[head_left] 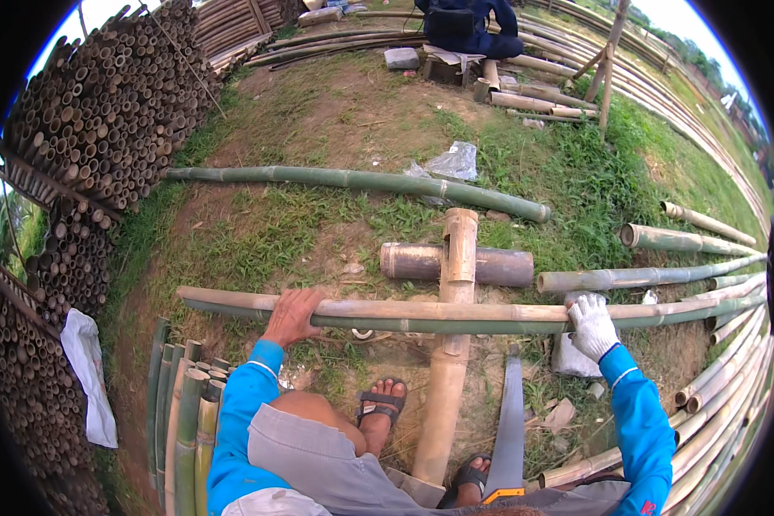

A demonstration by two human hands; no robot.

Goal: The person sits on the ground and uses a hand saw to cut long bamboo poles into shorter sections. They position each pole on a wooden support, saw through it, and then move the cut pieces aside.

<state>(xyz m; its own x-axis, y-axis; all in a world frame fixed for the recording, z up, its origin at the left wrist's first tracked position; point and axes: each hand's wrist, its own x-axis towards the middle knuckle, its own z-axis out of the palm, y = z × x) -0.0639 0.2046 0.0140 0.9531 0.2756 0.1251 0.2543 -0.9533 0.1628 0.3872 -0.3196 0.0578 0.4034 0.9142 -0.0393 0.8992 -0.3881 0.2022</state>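
Left hand [294,315] bare, fingers curled over long bamboo pole [456,313]; gloved right hand [592,325] clasps same pole, apparently firm. Pole crosses upright bamboo rest [458,258]; saw [509,430] below.

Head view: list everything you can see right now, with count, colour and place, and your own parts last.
Split bamboo pole: one, tan and green, lying across the upright support under both hands.
Bamboo support post: one, tan, centre, running between the feet.
Short thick bamboo section: one, grey-brown, behind the post.
Long green bamboo pole: one, on the grass beyond.
Stacked bamboo poles: many, brown, left, ends facing out.
Cut bamboo lengths: several, green, lower left.
Loose bamboo poles: many, right.
Saw: one, grey blade, by the right foot.
White bag: one, left.
Seated person: one, dark clothes, top.
Left hand: bare, on the pole.
Right hand: white glove, on the pole.
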